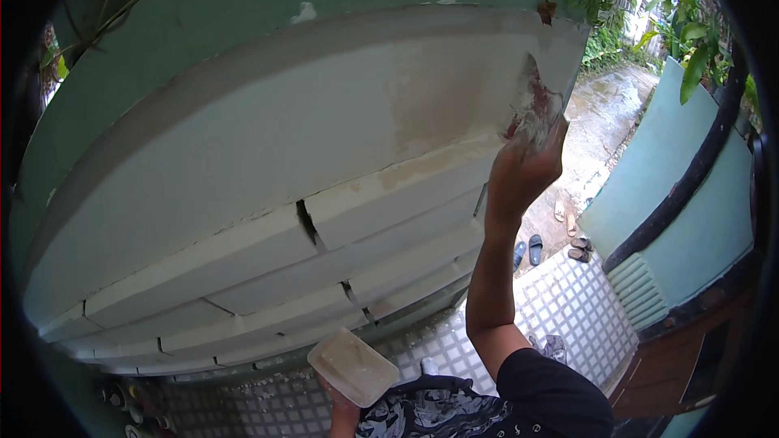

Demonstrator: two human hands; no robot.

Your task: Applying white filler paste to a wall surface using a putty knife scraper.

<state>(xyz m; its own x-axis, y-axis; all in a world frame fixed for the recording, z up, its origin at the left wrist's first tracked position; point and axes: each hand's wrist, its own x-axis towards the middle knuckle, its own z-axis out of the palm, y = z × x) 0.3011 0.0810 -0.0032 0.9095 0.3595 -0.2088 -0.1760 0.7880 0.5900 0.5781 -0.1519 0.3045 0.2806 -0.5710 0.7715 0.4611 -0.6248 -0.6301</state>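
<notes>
My right hand [519, 174] is raised high and grips a putty knife [531, 105] smeared with pale filler. Its blade lies flat against the white plastered wall [243, 138] near the wall's right edge. My left hand [341, 405] is low, close to my body, and holds a rectangular board [353, 367] coated with white filler. Only the fingers of that hand show under the board. The wall has horizontal grooves and several dark cracks [307, 221] below where the knife rests.
A green band [243, 0] runs along the top of the wall. Below is a checkered tile floor [568, 300] with sandals [531, 249] at its edge and a wet path [604, 109] beyond. A green wall with a black pipe [690, 178] stands right.
</notes>
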